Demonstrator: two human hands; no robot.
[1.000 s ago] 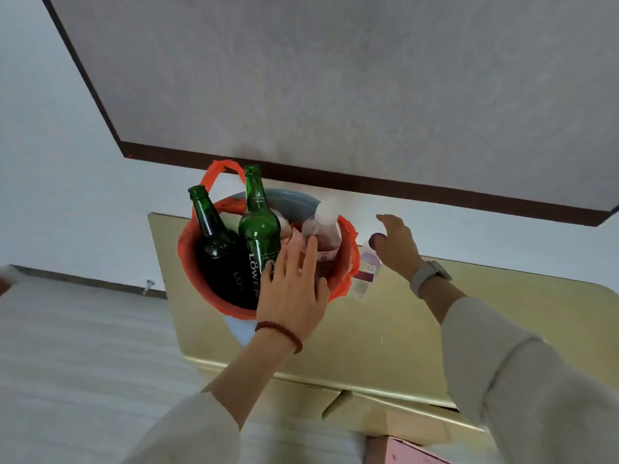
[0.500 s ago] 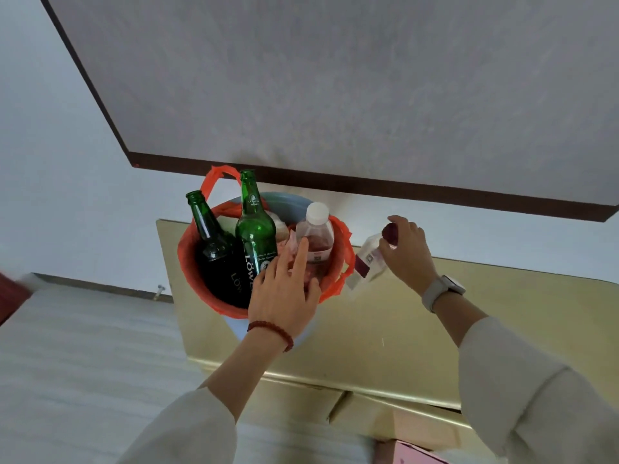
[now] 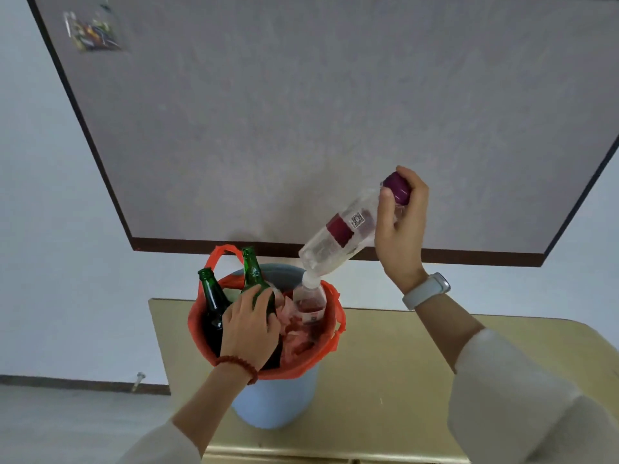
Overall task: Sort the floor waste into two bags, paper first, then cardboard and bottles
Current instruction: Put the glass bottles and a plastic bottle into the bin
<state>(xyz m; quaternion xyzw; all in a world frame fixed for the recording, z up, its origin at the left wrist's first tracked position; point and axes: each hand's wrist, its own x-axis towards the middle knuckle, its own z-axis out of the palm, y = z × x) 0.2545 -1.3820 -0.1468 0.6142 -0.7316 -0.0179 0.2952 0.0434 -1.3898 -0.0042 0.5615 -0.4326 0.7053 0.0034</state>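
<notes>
A light blue bin (image 3: 278,400) lined with an orange bag (image 3: 330,333) stands on flattened tan cardboard (image 3: 385,363). Inside stand two green glass bottles (image 3: 211,296) (image 3: 253,272), a clear plastic bottle with a white cap (image 3: 310,299) and crumpled pinkish paper. My left hand (image 3: 249,324) grips the body of the nearer green bottle inside the bin. My right hand (image 3: 400,229) holds a clear plastic bottle (image 3: 338,239) with a purple cap and purple label, tilted above the bin's right rim, its base pointing down at the white cap.
A large grey board (image 3: 301,112) with a dark frame leans behind the bin against the white wall. A small colourful packet (image 3: 92,31) shows at the board's upper left. The grey floor (image 3: 67,426) lies at the lower left.
My right hand has lifted the purple-capped bottle from beside the bin up over its rim. My left hand has closed round the green bottle.
</notes>
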